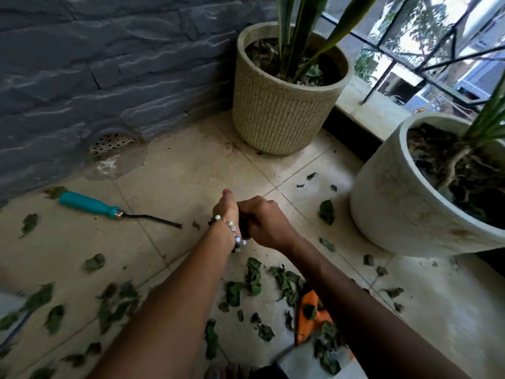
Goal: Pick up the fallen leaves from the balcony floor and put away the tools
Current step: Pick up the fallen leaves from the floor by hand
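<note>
**Q:** Green scraps all over the tiles: what are they, and how would they handle?

**A:** Fallen leaves, curled and dry-looking, lie scattered across the balcony floor, thickest near the viewer. I judge them feather-light, soft and crumbly, best gathered in loose handfuls or pinched by the edges.

**Q:** And the tools?

**A:** A teal-handled tool with a thin dark metal shaft lies near the grey wall; its handle is the stiff, safe place to grasp. An orange tool sits half-hidden under leaves, near the right forearm.

**Q:** What are the hands doing?

**A:** The left hand and right hand meet mid-floor. The right hand's fingers curl around something small and dark; I cannot tell what. The left hand's fingers are hidden.
</note>
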`<control>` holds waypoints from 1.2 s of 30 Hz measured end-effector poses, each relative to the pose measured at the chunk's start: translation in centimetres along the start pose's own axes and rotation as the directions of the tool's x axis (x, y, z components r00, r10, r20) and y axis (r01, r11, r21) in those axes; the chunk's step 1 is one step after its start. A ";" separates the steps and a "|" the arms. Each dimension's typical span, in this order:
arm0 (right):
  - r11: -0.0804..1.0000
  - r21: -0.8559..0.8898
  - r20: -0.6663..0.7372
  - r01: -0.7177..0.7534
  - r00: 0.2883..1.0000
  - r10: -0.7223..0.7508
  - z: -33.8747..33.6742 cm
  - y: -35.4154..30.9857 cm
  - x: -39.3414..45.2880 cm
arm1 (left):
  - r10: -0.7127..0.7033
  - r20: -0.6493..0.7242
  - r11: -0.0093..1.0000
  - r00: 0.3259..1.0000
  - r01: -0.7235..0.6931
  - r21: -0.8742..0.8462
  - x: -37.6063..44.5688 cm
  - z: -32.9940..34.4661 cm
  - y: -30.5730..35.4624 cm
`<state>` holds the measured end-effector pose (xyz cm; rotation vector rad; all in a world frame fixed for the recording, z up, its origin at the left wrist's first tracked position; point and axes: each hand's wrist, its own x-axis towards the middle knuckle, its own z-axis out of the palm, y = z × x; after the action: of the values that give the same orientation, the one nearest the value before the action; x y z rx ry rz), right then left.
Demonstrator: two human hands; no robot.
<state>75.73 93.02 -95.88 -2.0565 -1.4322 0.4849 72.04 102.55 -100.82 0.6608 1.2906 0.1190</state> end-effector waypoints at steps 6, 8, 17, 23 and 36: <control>0.817 0.488 0.183 -0.308 0.951 0.249 -3.5 2.4 -1.0 | 0.070 0.018 0.996 0.997 -0.070 0.046 -2.6 1.1 0.6; 0.659 0.660 0.075 -0.362 0.904 0.421 -4.8 3.8 -1.0 | 0.083 0.066 0.993 0.994 -0.088 0.075 -2.3 1.3 0.9; 0.750 -0.124 -0.215 -0.649 0.756 0.618 -7.3 13.0 2.4 | 0.099 0.033 0.959 0.995 -0.104 0.262 -0.4 -0.3 1.2; 0.817 -0.391 -0.201 -0.425 0.905 0.375 -5.5 13.5 1.8 | 0.118 0.024 0.933 0.993 -0.119 0.339 0.0 0.3 1.4; 0.699 -0.396 -0.267 -0.596 0.803 0.533 -8.9 15.2 0.9 | 0.270 -0.012 0.874 0.963 -0.240 0.423 -0.2 0.5 0.6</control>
<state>92.30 87.80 -98.86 -2.8830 -0.8477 0.2352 72.63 102.73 -100.28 1.2085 1.3023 0.0812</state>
